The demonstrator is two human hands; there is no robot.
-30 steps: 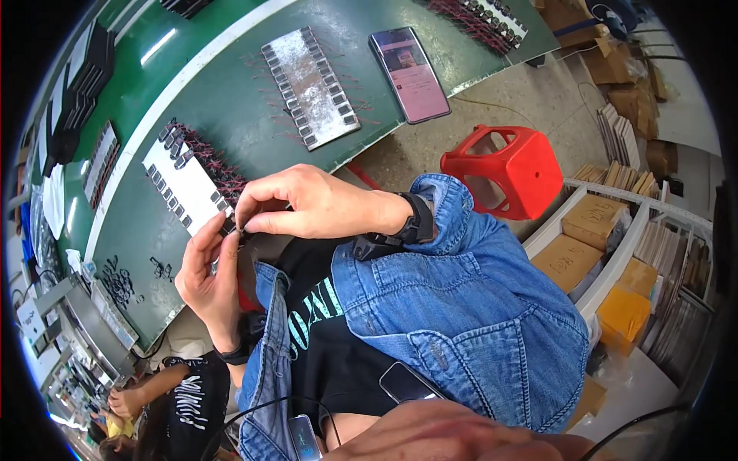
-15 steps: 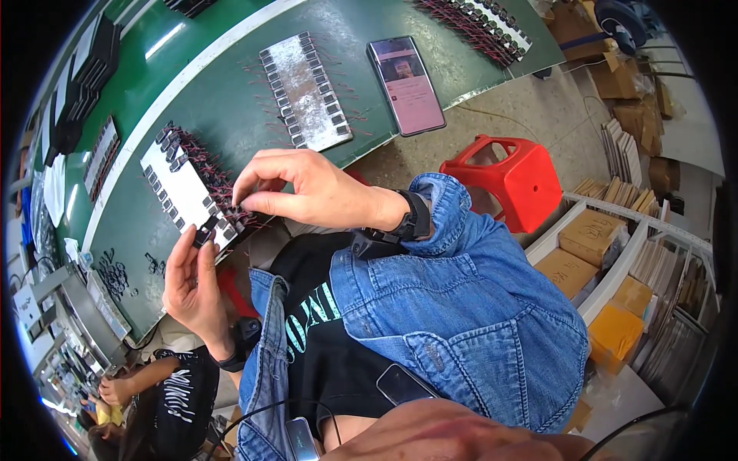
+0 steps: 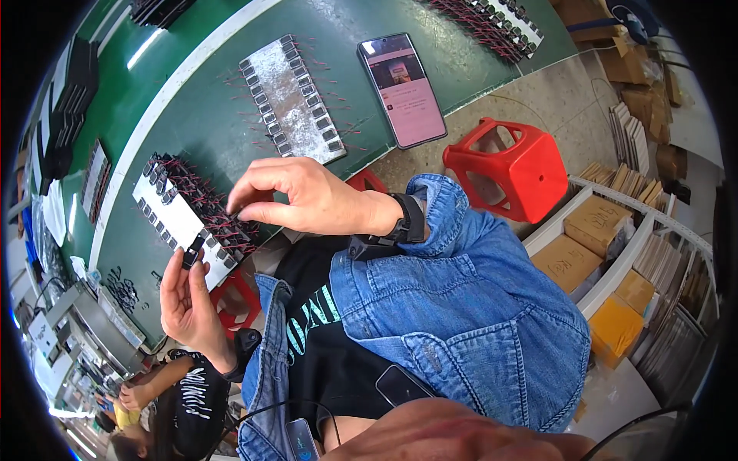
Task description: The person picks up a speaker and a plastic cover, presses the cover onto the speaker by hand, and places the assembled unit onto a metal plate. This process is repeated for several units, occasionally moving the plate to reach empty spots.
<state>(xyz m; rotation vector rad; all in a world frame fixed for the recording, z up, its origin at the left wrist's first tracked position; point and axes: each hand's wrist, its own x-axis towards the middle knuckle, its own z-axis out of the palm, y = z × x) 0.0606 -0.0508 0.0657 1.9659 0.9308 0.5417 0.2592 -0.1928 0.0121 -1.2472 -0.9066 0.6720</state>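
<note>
Our left hand (image 3: pixel 188 311) clamps its fingers on a black part (image 3: pixel 193 252). We cannot tell whether our right hand (image 3: pixel 307 196), near red wires (image 3: pixel 201 194), grips anything.

Your left hand (image 3: pixel 184 303) covers the lower end of the black part (image 3: pixel 194 250) in its fingers, and the part is too small for its details to show. You cannot tell what, if anything, sits between the fingertips of your right hand (image 3: pixel 304 192). Tangled wires (image 3: pixel 204 196) hide one long side of the white board (image 3: pixel 171 211) from you. The upper edge cuts off the far board (image 3: pixel 513 27) and a black stack (image 3: pixel 157 9). Your phone's (image 3: pixel 403 92) lines are too small to read; the black rings (image 3: pixel 121 290) blur together. The lower edge crops a co-worker (image 3: pixel 196 407).
</note>
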